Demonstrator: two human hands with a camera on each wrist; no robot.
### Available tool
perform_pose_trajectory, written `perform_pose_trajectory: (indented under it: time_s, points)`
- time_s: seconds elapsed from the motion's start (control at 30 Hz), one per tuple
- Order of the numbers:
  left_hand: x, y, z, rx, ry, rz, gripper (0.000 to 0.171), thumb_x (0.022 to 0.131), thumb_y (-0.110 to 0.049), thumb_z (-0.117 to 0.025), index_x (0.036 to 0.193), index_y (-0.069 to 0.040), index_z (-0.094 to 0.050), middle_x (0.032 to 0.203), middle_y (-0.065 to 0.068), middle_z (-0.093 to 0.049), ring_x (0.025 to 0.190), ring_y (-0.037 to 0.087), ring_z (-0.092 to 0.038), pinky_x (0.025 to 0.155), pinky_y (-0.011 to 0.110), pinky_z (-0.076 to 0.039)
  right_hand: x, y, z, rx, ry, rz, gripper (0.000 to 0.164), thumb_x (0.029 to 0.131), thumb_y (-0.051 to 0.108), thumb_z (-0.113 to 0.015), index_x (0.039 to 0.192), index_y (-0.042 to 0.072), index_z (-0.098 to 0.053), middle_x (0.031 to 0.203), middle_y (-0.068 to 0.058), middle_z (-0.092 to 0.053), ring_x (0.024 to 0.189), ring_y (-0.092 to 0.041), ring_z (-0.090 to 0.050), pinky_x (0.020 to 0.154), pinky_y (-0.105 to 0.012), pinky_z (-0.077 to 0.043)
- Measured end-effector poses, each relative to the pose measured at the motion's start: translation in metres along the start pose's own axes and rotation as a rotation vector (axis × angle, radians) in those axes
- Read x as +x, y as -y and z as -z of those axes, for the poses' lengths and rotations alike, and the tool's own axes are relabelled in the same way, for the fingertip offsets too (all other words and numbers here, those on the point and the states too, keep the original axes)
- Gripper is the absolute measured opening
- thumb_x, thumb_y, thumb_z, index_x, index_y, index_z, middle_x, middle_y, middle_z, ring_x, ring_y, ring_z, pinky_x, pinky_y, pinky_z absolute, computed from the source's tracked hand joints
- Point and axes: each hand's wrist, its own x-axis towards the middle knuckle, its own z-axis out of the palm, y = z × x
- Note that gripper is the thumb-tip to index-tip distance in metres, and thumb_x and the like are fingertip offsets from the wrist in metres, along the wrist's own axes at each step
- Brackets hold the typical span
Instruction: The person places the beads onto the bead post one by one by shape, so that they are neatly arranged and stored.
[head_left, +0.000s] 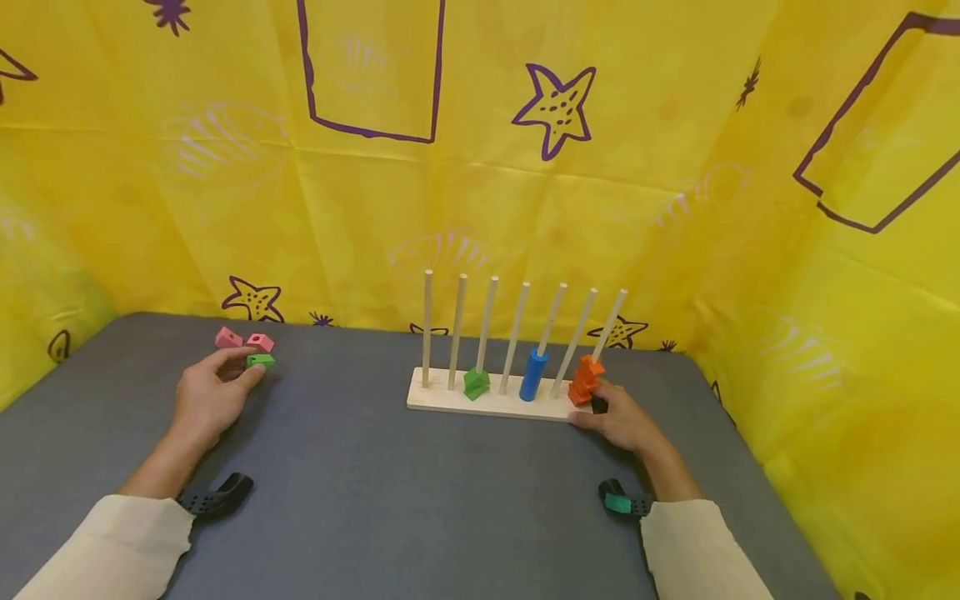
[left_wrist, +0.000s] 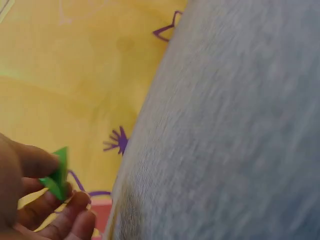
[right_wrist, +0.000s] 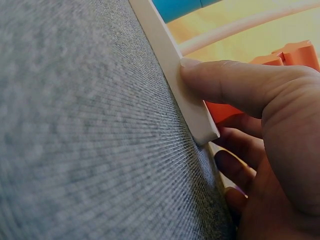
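Observation:
My left hand [head_left: 213, 398] pinches a small green block [head_left: 261, 361] between thumb and fingers at the left of the table. In the left wrist view that green block [left_wrist: 59, 175] shows between the fingertips. Two pink blocks [head_left: 228, 337] with holes lie just beyond this hand. On the right, my right hand [head_left: 622, 418] grips the right end of a wooden peg board [head_left: 450, 402]. Its thumb presses the front edge of the board [right_wrist: 187, 100] in the right wrist view, the other fingers curling around the end, beside the stacked orange blocks [head_left: 585, 382].
Several upright pegs [head_left: 517, 333] rise from the board. Green blocks [head_left: 476, 383] sit low on one peg and a blue cylinder stack [head_left: 533, 377] on another. A yellow patterned cloth [head_left: 360, 217] hangs behind the grey table [head_left: 420, 500] and along its sides.

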Motion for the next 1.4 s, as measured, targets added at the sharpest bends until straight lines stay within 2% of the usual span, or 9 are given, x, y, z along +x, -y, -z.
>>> perform_pose_trajectory:
  time_s: [0.07,0.13,0.27,0.4,0.53,0.7,0.93,1.17,1.4]
  points:
    - [0.0,-0.008,0.001,-0.059,-0.02,0.007,0.041,0.093,-0.024,-0.066,0.124,0.003,-0.062,0.105,0.018,-0.063,0.086,0.007,-0.056,0.06,0.011,-0.044,0.001,-0.001,-0.001,0.0,-0.003,-0.012,0.048,0.084,0.021,-0.077,0.121,-0.003,-0.061,0.125,-0.021,-0.057,0.113,-0.04,-0.05,0.101,-0.064,-0.025]
    - [-0.001,-0.017,0.003,-0.122,-0.034,0.017,0.042,0.093,-0.023,-0.066,0.125,0.003,-0.061,0.108,0.015,-0.063,0.101,0.005,-0.056,0.063,0.009,-0.045,0.002,-0.001,-0.003,0.0,-0.002,-0.022,0.047,0.084,0.023,-0.077,0.12,-0.003,-0.062,0.121,-0.019,-0.059,0.11,-0.038,-0.051,0.101,-0.063,-0.026]
    - [-0.005,-0.046,0.005,-0.182,-0.032,0.009,0.045,0.094,-0.024,-0.064,0.13,0.002,-0.058,0.109,0.011,-0.061,0.118,0.018,-0.053,0.067,0.008,-0.045,0.002,-0.001,-0.005,0.006,0.008,-0.016,0.047,0.084,0.023,-0.077,0.121,-0.003,-0.062,0.126,-0.021,-0.057,0.114,-0.04,-0.049,0.102,-0.063,-0.025]
    - [-0.006,-0.081,0.001,-0.204,-0.027,-0.08,0.044,0.094,-0.024,-0.065,0.13,0.001,-0.059,0.105,0.012,-0.061,0.092,0.01,-0.06,0.07,0.009,-0.046,0.0,-0.003,-0.006,0.015,0.0,-0.013,0.048,0.084,0.02,-0.077,0.122,-0.004,-0.061,0.132,-0.022,-0.053,0.119,-0.042,-0.046,0.103,-0.064,-0.023]
    - [-0.006,-0.116,0.0,-0.264,0.009,-0.201,0.041,0.092,-0.019,-0.069,0.125,0.003,-0.061,0.103,0.016,-0.064,0.086,0.0,-0.059,0.075,0.01,-0.047,0.0,-0.003,-0.007,0.019,0.002,-0.01,0.047,0.084,0.021,-0.076,0.12,-0.005,-0.062,0.131,-0.023,-0.053,0.118,-0.042,-0.047,0.103,-0.064,-0.024]
    - [-0.006,-0.163,-0.001,-0.294,0.092,-0.315,0.035,0.09,-0.014,-0.07,0.121,0.002,-0.064,0.102,0.014,-0.066,0.09,0.008,-0.062,0.08,0.017,-0.049,0.001,-0.004,-0.008,0.025,0.005,0.011,0.046,0.084,0.021,-0.077,0.119,-0.005,-0.063,0.13,-0.023,-0.053,0.117,-0.042,-0.048,0.103,-0.063,-0.025]
    - [-0.007,-0.222,-0.015,-0.371,0.201,-0.408,0.031,0.091,-0.008,-0.068,0.12,0.002,-0.064,0.105,0.012,-0.067,0.097,0.02,-0.062,0.088,0.034,-0.05,0.003,-0.004,-0.003,0.004,0.002,0.001,0.042,0.084,0.022,-0.077,0.114,-0.004,-0.064,0.117,-0.019,-0.06,0.105,-0.037,-0.052,0.099,-0.062,-0.03]
    - [-0.008,-0.253,-0.037,-0.506,0.228,-0.527,0.031,0.088,0.002,-0.068,0.119,0.006,-0.063,0.104,0.014,-0.067,0.094,0.022,-0.064,0.081,0.032,-0.053,-0.002,-0.005,-0.003,-0.01,0.009,0.015,0.044,0.084,0.023,-0.077,0.116,-0.003,-0.063,0.116,-0.018,-0.061,0.106,-0.037,-0.052,0.099,-0.062,-0.03]
    - [-0.001,-0.275,-0.057,-0.537,0.269,-0.5,0.03,0.091,-0.003,-0.067,0.12,0.003,-0.064,0.106,0.01,-0.065,0.099,0.02,-0.062,0.086,0.03,-0.051,-0.002,-0.006,-0.001,-0.003,-0.002,0.032,0.043,0.084,0.022,-0.077,0.116,-0.002,-0.063,0.118,-0.017,-0.06,0.107,-0.037,-0.051,0.099,-0.063,-0.03]
